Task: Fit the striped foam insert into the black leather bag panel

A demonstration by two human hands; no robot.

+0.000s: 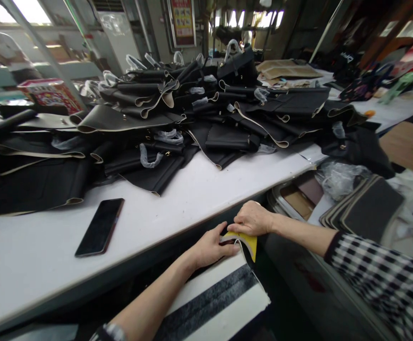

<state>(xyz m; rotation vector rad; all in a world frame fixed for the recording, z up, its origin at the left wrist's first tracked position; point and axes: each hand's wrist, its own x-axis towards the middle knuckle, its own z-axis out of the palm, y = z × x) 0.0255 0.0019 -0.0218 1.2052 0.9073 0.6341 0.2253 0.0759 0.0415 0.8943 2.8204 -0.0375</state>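
Both hands meet at the near edge of the white table. My left hand has its fingers curled round the end of a flat black-and-white striped piece that runs back toward me. My right hand lies on top, fingers closed, pressing a small yellow piece at the end of the striped one. How the yellow piece joins the striped piece is hidden under the fingers.
A black phone lies flat on the table to the left. A big heap of black bag panels with tan edges fills the far side. Stacked dark sheets and crumpled plastic lie on the lower right. A person stands at far left.
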